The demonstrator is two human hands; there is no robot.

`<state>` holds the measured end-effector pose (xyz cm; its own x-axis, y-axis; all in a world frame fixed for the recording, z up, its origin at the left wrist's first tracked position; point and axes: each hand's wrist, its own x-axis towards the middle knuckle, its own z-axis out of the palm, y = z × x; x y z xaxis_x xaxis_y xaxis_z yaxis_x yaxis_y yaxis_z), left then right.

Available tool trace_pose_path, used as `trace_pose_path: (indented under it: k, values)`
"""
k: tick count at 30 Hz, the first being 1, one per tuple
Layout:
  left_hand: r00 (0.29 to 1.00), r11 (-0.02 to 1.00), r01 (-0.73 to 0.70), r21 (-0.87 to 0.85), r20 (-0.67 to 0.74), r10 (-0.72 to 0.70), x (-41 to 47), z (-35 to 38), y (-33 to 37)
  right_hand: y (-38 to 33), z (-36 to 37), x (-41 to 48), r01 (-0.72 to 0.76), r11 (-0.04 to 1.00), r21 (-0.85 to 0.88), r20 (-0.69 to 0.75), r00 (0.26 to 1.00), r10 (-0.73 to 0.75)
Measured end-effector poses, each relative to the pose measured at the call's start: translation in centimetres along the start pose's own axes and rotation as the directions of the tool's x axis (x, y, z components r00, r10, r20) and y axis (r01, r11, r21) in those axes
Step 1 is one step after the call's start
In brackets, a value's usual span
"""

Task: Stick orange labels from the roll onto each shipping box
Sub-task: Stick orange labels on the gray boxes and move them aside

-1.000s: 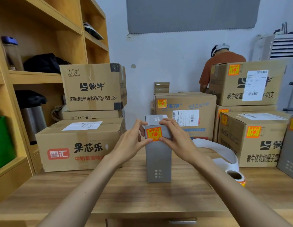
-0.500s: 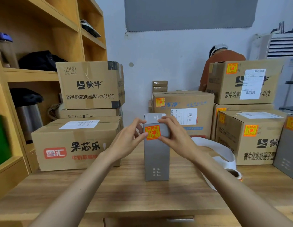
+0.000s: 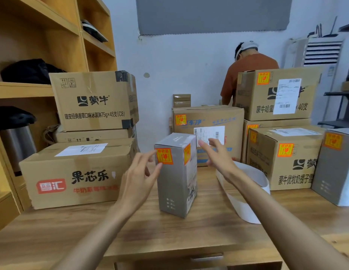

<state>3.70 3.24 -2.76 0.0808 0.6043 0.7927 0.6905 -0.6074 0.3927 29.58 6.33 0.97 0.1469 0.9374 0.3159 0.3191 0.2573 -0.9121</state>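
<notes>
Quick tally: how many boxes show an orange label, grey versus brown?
Grey: 2, centre grey box and right-edge grey box.
Brown: 4, centre brown box, top-right box, box beneath it, front-right box.
Total: 6.

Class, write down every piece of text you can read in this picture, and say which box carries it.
"蒙牛": upper left carton.
"随变经典香草口味冰淇淋75g×45支(C8)": same carton.
"雪汇": lower left carton.
"果芯乐": same carton.
"蒙牛优牧奶提子雪", cut off: lower right carton.
"40支": upper right carton.
Orange labels, white shipping slips: too blurred to read.
</notes>
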Motion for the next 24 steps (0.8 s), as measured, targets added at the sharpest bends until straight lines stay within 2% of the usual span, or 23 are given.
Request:
trace_pose_path:
  k: [2,4,8,10,13,15,19,24]
  values:
    - [0.997,0.999,0.044,0.026,0.064,-0.046,-1.9,1.2,0.5,0.8,0.6,-0.3,-0.039,0.997,0.059,0.123,0.992,0.031]
    - [0.986,0.992,0.109,0.065,0.116,-0.116,-2.9,2.3,0.4,1.4,1.2,-0.7,-0.016,0.995,0.096,0.172,0.985,0.000]
    - [0.950,0.968,0.251,0.005,0.192,-0.247,-2.1,2.8,-0.1,2.2,1.9,-1.0,0.100,0.995,0.002,0.065,0.993,-0.100]
    - [0.937,0.959,0.281,-0.037,0.226,-0.266,-1.5,2.8,-0.9,2.3,2.0,-1.3,0.141,0.989,-0.055,0.066,0.988,-0.137]
    - [0.917,0.945,0.320,-0.076,0.276,-0.288,-1.1,3.0,-1.7,2.5,2.4,-2.0,0.149,0.988,-0.028,0.125,0.982,-0.144]
    - [0.913,0.944,0.320,-0.081,0.291,-0.285,-0.8,3.0,-1.5,3.0,2.7,-2.3,0.157,0.987,-0.020,0.145,0.978,-0.152]
    - [0.931,0.957,0.273,-0.101,0.280,-0.236,0.7,2.9,-0.1,2.5,1.7,-2.1,0.223,0.975,-0.023,0.076,0.972,-0.221]
    - [0.959,0.953,0.193,-0.235,0.249,-0.133,4.0,3.8,4.4,-0.3,-3.4,-1.6,0.283,0.959,-0.006,-0.019,0.959,-0.283]
